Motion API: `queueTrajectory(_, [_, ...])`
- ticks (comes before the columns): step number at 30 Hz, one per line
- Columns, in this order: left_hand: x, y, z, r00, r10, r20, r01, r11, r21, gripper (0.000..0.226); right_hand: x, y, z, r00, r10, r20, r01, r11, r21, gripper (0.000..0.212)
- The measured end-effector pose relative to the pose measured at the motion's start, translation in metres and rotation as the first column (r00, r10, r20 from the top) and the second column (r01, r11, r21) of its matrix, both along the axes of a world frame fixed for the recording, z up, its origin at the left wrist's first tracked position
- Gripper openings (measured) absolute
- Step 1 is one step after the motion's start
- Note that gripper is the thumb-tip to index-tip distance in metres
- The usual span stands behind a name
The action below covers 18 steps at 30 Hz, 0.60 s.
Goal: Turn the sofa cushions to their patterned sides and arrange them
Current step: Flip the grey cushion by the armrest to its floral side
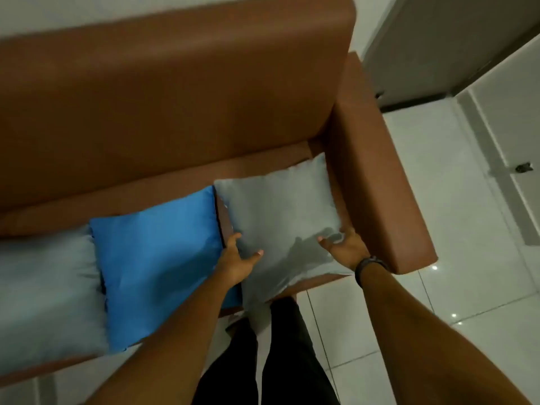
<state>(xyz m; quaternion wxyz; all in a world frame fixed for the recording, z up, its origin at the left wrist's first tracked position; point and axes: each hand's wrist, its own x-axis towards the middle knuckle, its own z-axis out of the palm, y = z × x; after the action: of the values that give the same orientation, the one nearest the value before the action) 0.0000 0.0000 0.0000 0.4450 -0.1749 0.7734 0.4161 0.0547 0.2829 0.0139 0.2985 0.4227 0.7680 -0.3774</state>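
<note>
Three cushions lie flat in a row on the seat of a brown sofa (175,92), all showing plain sides. The right grey cushion (277,209) sits by the armrest. My left hand (238,260) grips its left edge, thumb on top and fingers at the side. My right hand (344,247) holds its right front edge, pinching wrinkled fabric. A blue cushion (157,258) lies in the middle, touching the grey one. A second grey cushion (43,293) lies at the left, partly cut off by the frame.
The sofa's right armrest (377,176) stands close beside the held cushion. White floor tiles (455,223) spread to the right, with a wall and a door frame beyond. My dark trouser legs (280,346) stand against the seat's front edge.
</note>
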Motion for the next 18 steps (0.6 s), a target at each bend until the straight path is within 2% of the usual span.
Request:
queueTrajectory(3, [0.011, 0.007, -0.029, 0.997, 0.009, 0.077, -0.007, 1.0, -0.027, 0.106, 0.0, 0.015, -0.034, 0.995, -0.093, -0.038, 0.094, 0.995, 0.029, 0.114])
queueTrajectory(5, [0.021, 0.013, -0.05, 0.99, 0.042, 0.134, -0.039, 0.999, -0.029, 0.113, 0.0, 0.022, -0.059, 0.992, -0.124, 0.021, 0.124, 0.992, 0.024, 0.127])
queueTrajectory(8, [0.03, 0.02, -0.066, 0.989, 0.048, 0.137, -0.048, 0.999, -0.007, 0.119, 0.005, 0.021, -0.08, 0.988, -0.107, 0.108, 0.106, 0.994, 0.014, 0.139])
queueTrajectory(10, [0.033, 0.019, -0.069, 0.994, 0.052, 0.091, -0.051, 0.999, -0.012, 0.118, 0.011, 0.02, -0.088, 0.992, -0.094, 0.086, 0.093, 0.995, 0.019, 0.132])
queueTrajectory(13, [0.03, 0.011, -0.052, 0.999, 0.05, -0.001, -0.05, 0.999, -0.01, 0.114, 0.017, 0.023, -0.072, 0.994, -0.107, -0.01, 0.107, 0.994, -0.022, 0.109])
queueTrajectory(16, [0.012, 0.002, -0.018, 0.999, 0.043, -0.028, -0.042, 0.998, 0.039, 0.107, 0.014, 0.038, -0.031, 0.991, -0.074, -0.113, 0.061, 0.992, -0.113, 0.087])
queueTrajectory(18, [-0.008, -0.002, 0.011, 0.999, 0.044, 0.009, -0.045, 0.995, 0.094, 0.102, 0.005, 0.052, 0.004, 0.984, -0.062, -0.169, 0.036, 0.987, -0.157, 0.074])
